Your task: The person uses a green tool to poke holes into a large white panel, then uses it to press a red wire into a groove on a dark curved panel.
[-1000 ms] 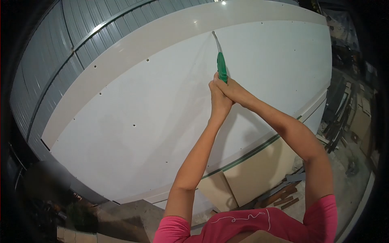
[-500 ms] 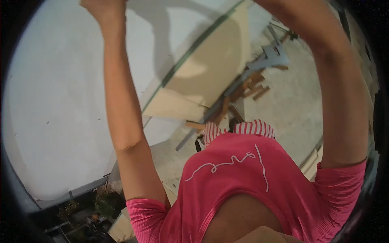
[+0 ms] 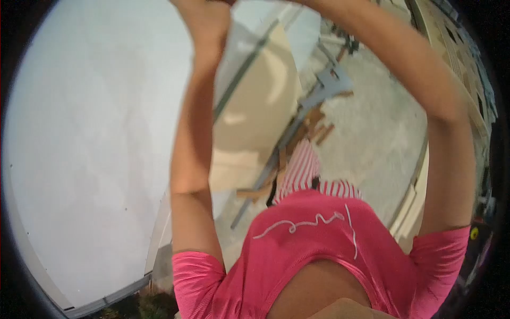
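My left hand [image 3: 204, 24] is raised at the top edge, in front of a large white panel [image 3: 101, 138]. Only its wrist and lower part show; the fingers are cut off, so what they hold is hidden. My right forearm [image 3: 382, 42] bends in across the top from the right, its hand beyond the frame. Between my arms stands a cream panel [image 3: 255, 122] with a dark strip [image 3: 247, 66] along its upper edge. Light and shadow patches fall on the cream panel.
On the concrete floor [image 3: 372, 127] lie wooden strips [image 3: 324, 134] and a blue-grey cut-out piece [image 3: 333, 82], close to my striped trousers [image 3: 303, 165]. Long pale boards [image 3: 411, 210] lie at the right. Plants [image 3: 156, 305] show at the lower left.
My left hand and forearm have shifted right in the view. My right forearm now bends further inward across the top. The view has turned, showing more of the white panel.
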Tool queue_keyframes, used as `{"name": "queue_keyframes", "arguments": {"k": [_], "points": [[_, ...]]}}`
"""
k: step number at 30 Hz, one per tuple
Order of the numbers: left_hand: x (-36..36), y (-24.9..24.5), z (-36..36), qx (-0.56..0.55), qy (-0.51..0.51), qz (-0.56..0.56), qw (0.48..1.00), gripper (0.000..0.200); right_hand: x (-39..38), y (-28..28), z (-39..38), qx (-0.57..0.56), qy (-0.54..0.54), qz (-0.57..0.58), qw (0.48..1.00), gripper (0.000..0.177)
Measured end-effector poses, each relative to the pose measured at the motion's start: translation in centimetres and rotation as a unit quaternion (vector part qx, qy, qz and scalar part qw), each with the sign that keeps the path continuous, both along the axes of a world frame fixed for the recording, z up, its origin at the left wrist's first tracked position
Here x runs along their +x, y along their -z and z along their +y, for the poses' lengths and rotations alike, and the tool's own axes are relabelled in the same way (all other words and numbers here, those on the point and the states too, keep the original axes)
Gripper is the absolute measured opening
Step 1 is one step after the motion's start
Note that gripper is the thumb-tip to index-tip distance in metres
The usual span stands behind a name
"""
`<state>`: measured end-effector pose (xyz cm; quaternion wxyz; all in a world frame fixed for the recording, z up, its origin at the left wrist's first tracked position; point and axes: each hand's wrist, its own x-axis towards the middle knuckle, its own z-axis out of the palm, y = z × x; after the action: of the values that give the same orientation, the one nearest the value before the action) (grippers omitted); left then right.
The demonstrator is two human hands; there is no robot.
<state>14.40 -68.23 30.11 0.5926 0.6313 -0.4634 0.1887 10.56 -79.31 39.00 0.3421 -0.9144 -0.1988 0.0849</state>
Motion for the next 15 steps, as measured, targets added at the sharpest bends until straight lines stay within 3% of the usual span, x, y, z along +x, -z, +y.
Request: {"name": "queue_keyframes", "arguments": {"k": [1,2,3,5,7,8,10,11,13,15], "points": [[1.8,0.6,-0.6,0.032,-0.007,-0.085,0.996,0.027,3.2,3.9,-0.6,-0.028,0.067,-0.095,0.993,0.056],[4.5,4.4,-3.2,-0.053,-0.24,-0.374,0.894,0.043,6.8,6.0,-1.8,-0.057,0.126,-0.207,0.968,0.055],[3.3,2.8,-3.0,-0.048,-0.156,-0.354,0.921,0.05,1.0,5.4,-0.9,0.045,0.191,-0.267,0.943,0.061],[3.4,1.2,-4.6,-0.107,-0.097,-0.245,0.959,0.047,1.4,4.7,-1.2,0.077,0.212,-0.287,0.931,0.062],[5.1,0.8,-5.7,-0.093,0.081,0.001,0.992,0.049,2.0,3.3,-2.1,0.08,0.234,-0.194,0.949,0.063],[6.1,0.1,-6.1,-0.103,0.074,-0.013,0.992,0.049,3.0,3.1,-2.5,0.074,0.223,-0.208,0.95,0.063],[6.6,-0.9,-8.2,-0.076,0.039,-0.065,0.994,0.027,3.8,2.7,-4.6,0.131,0.23,-0.177,0.948,0.064],[7.0,-1.1,-9.0,-0.077,0.035,-0.072,0.994,0.027,4.4,2.8,-5.5,0.132,0.225,-0.183,0.948,0.064],[8.1,-2.4,-11.1,-0.055,-0.012,0.019,0.998,0.03,5.8,1.5,-7.2,0.152,0.229,-0.197,0.941,0.062],[9.1,-3.4,-13.0,-0.075,-0.026,0.009,0.997,0.03,7.3,0.3,-8.8,0.129,0.233,-0.193,0.944,0.062]]}}
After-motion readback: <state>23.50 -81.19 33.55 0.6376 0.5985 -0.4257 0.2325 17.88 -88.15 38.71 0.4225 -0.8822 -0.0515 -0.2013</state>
